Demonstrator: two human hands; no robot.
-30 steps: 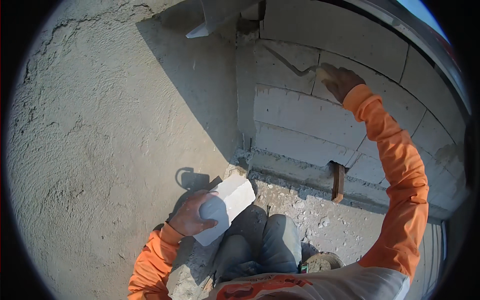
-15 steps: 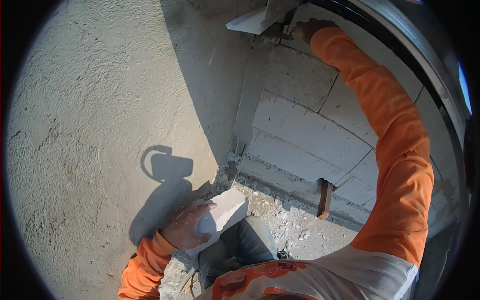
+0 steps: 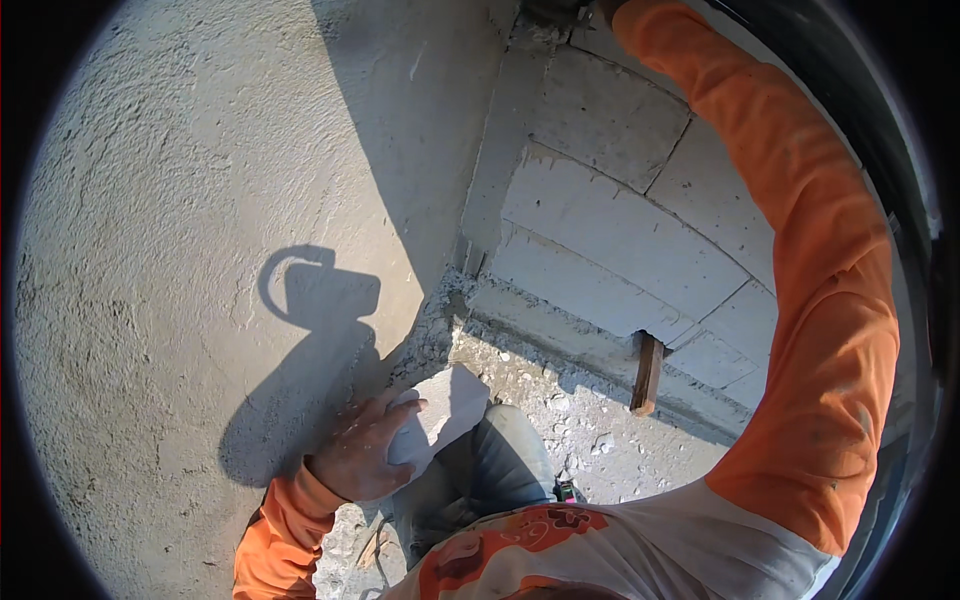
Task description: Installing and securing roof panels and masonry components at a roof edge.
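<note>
A broken piece of pale lightweight block [image 3: 452,405] is gripped in my left hand [image 3: 368,448], low in the corner by my knee. My fingers wrap over its near end, and the sunlit far part sticks out. My right arm reaches up to the top of the wall of white blocks [image 3: 625,250]. Only a sliver of my right hand [image 3: 606,9] shows at the upper rim. Its fingers and anything in them are hidden.
A rough plastered wall [image 3: 180,220] stands on the left, with my shadow on it. Where the walls meet the ground lies crumbled rubble [image 3: 570,430]. A short wooden piece [image 3: 648,375] juts from the block wall's base. A dark curved edge runs along the upper right.
The view has tilted down a little. My right hand and the bent light metal sheet beside it have slid up, the sheet out of view. My left hand still holds the block piece.
</note>
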